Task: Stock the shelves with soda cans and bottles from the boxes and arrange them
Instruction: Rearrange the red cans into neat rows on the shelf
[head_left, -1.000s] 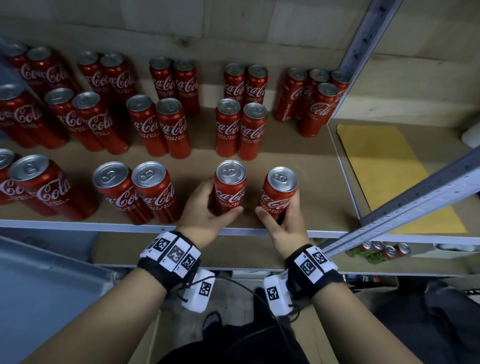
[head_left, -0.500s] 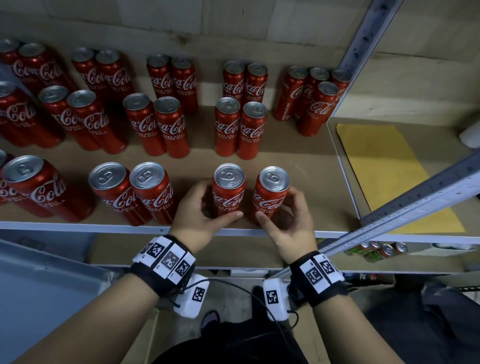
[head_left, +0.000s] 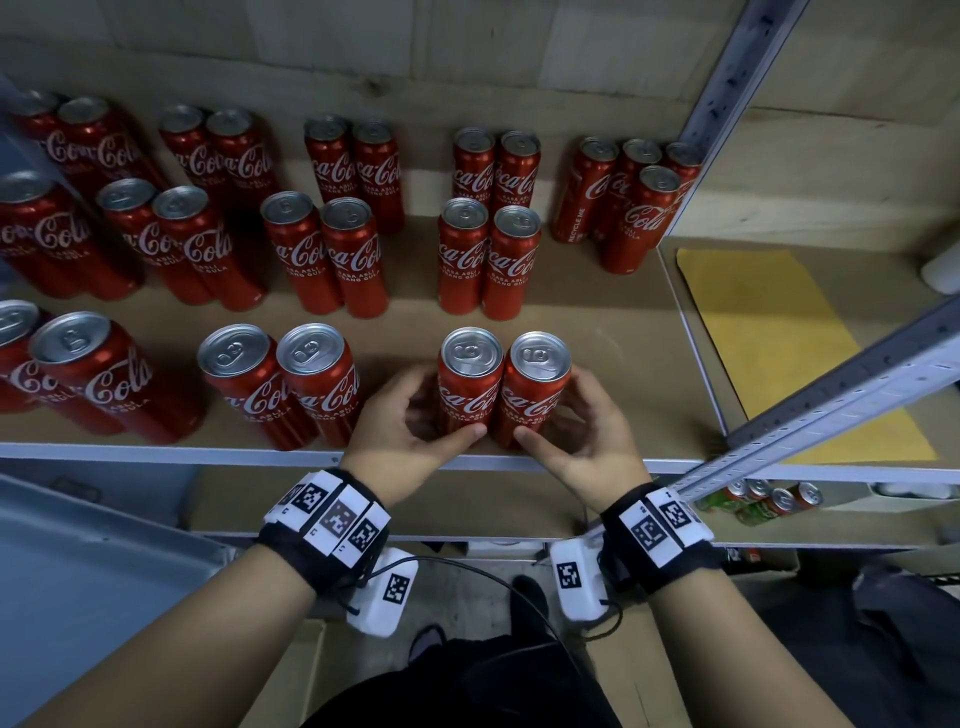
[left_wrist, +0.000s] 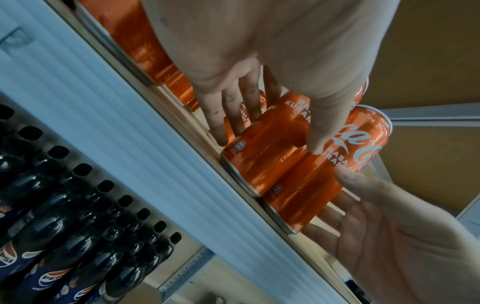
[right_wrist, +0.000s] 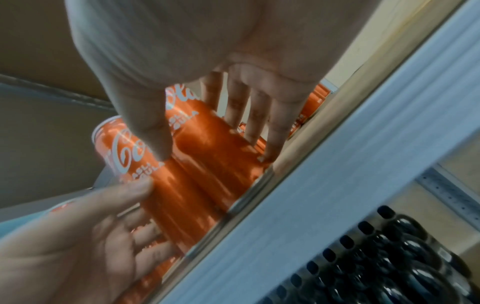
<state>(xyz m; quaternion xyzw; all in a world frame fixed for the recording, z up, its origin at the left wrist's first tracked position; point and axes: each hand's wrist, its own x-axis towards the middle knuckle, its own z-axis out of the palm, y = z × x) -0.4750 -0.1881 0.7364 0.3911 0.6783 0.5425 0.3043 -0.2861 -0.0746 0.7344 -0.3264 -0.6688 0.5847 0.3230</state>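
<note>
Two red cans (head_left: 501, 387) stand touching at the shelf (head_left: 156, 451) front edge, left hand (head_left: 400, 431) cupping one, right hand (head_left: 582, 431) the other. Slim, rigid, likely full and slick, tippy — best gripped mid-body, low.

Head view: from above, angled down onto the shelf (head_left: 597, 332) at arm's reach. Wrist views: very close, from below the shelf edge, facing up along the palms, somewhat blurred. Shared by all three: the two front cans (head_left: 501, 387).
</note>
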